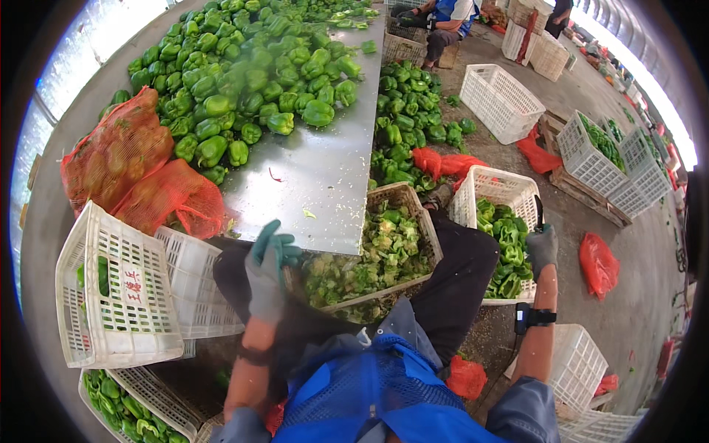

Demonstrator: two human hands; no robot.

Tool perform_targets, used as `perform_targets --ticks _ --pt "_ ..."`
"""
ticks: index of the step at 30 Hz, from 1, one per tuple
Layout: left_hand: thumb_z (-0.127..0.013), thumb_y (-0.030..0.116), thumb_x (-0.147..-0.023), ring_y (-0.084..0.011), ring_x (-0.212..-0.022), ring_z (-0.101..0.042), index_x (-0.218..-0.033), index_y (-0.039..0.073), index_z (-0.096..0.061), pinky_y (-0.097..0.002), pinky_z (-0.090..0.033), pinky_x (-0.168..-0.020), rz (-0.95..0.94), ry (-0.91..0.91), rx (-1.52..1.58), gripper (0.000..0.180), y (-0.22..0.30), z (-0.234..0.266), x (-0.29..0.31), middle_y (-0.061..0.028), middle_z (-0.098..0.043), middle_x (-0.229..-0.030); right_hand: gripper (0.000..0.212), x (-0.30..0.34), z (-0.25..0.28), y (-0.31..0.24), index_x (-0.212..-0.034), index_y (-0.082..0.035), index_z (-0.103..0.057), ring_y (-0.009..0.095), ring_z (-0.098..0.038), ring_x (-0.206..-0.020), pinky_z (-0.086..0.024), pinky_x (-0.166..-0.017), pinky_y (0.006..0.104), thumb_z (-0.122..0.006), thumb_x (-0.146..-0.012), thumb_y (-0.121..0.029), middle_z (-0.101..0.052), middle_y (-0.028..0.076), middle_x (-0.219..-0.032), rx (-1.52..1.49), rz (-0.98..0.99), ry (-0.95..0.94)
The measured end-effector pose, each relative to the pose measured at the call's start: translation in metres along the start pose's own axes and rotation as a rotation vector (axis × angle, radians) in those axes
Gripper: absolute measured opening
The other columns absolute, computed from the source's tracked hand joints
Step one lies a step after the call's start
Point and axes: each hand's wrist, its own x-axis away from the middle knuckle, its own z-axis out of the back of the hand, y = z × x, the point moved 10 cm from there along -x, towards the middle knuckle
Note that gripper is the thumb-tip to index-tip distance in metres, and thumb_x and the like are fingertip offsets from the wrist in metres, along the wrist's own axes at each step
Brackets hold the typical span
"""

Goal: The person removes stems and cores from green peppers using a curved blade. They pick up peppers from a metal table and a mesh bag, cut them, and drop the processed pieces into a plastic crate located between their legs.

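Note:
My left hand [269,269], in a grey and green glove, is held above my left thigh by the near edge of the metal table [295,184]. Its fingers are stretched out and nothing is in them. My right hand [543,249], also gloved, is closed at the right rim of a white crate [509,179] of cut green peppers [506,240]. A narrow black tool [538,212] sticks up from that fist; its exact kind is unclear. Between my knees stands a crate [425,229] of pale green pepper cores [369,258].
Whole green peppers [244,81] are heaped on the table, beside red mesh sacks [122,148]. White crates [111,295] stand at my left. More peppers [413,111] lie on the floor beyond. Stacked crates [591,148] and a red bag [598,264] are at right; another person [447,22] sits far off.

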Motion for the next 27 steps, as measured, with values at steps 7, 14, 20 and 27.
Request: perform_targets --ticks 7,14,20,27 --pt "-0.06 0.017 -0.113 -0.0113 -0.086 -0.069 -0.151 -0.001 -0.062 -0.0261 -0.055 -0.073 -0.078 -0.072 -0.28 0.042 0.031 0.028 -0.119 -0.007 -0.074 -0.108 0.033 -0.012 -0.026 -0.167 -0.122 0.003 -0.07 0.019 -0.064 -0.077 -0.057 -0.075 0.0405 -0.077 -0.093 -0.013 -0.065 0.011 -0.087 -0.557 0.281 -0.377" --pt "-0.072 0.013 -0.103 -0.0179 -0.081 -0.069 -0.134 -0.004 -0.073 -0.0331 -0.055 -0.075 -0.337 -0.154 -0.904 0.035 0.027 0.012 -0.283 -0.0106 -0.07 -0.084 0.038 -0.103 -0.16 -0.336 -0.124 0.0 -0.069 0.051 -0.071 -0.105 -0.055 -0.091 0.0532 -0.07 -0.09 -0.017 -0.074 0.03 -0.106 0.054 0.822 -0.285" --pt "-0.073 0.024 -0.102 -0.05 -0.137 -0.06 -0.149 0.009 -0.067 -0.0521 -0.047 -0.118 -0.621 -0.016 -1.482 0.05 0.014 -0.019 -0.405 -0.0277 -0.07 -0.141 0.039 -0.211 -0.32 -0.433 -0.119 0.001 -0.07 0.049 -0.072 -0.102 -0.055 -0.09 0.0549 -0.072 -0.091 -0.026 -0.074 0.03 -0.104 -0.104 0.821 -0.182" --pt "-0.072 0.043 -0.103 -0.048 -0.14 -0.057 -0.16 0.017 -0.057 -0.0536 -0.041 -0.122 -0.836 0.307 -1.806 0.065 0.094 0.006 -0.535 -0.0259 -0.066 -0.148 0.043 -0.304 -0.481 -0.504 -0.119 0.003 -0.071 0.047 -0.074 -0.106 -0.058 -0.093 0.0539 -0.073 -0.093 -0.031 -0.076 0.032 -0.108 -0.159 0.642 -0.302"
